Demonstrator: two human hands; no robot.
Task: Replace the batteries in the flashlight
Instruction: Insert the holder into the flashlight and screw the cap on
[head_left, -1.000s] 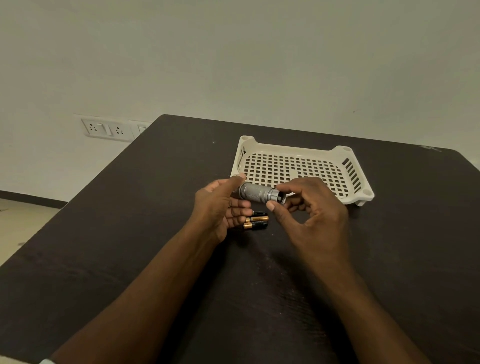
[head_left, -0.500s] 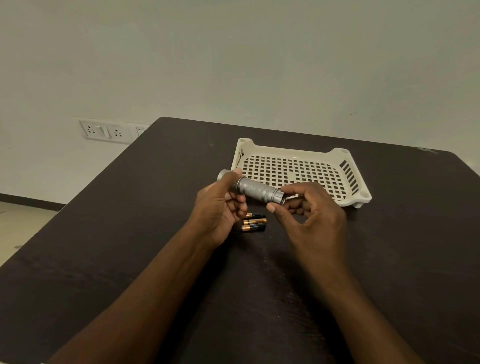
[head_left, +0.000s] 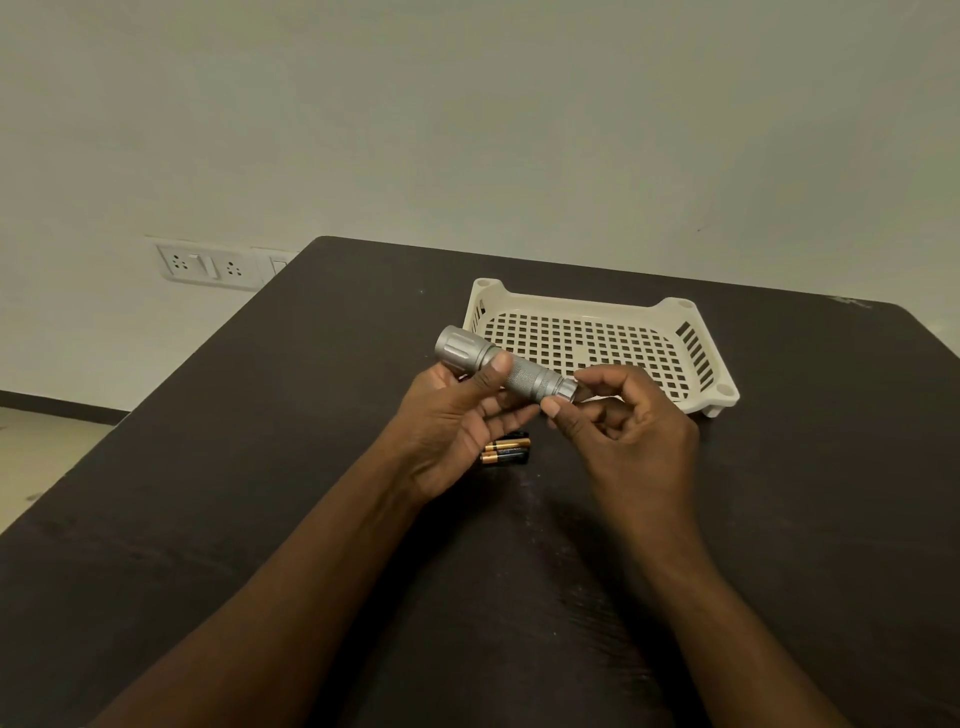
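Left hand (head_left: 457, 415) grips flashlight (head_left: 506, 370), right hand (head_left: 623, 421) pinches its end; batteries (head_left: 506, 449) mid dark table (head_left: 260, 467), tray (head_left: 597, 343) near far edge, pale wall (head_left: 467, 130) behind.

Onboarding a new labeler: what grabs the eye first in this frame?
The silver flashlight held mid-frame above the dark table: the left hand grips its body, the right hand pinches its tail end. Behind it sits a cream perforated tray; batteries lie on the table under the hands.

Dark wooden table (head_left: 208, 493) bearing a cream perforated plastic tray (head_left: 680, 312) near its far edge. Behind, a pale wall (head_left: 467, 130) with a white socket-and-switch panel (head_left: 210, 265) at left.
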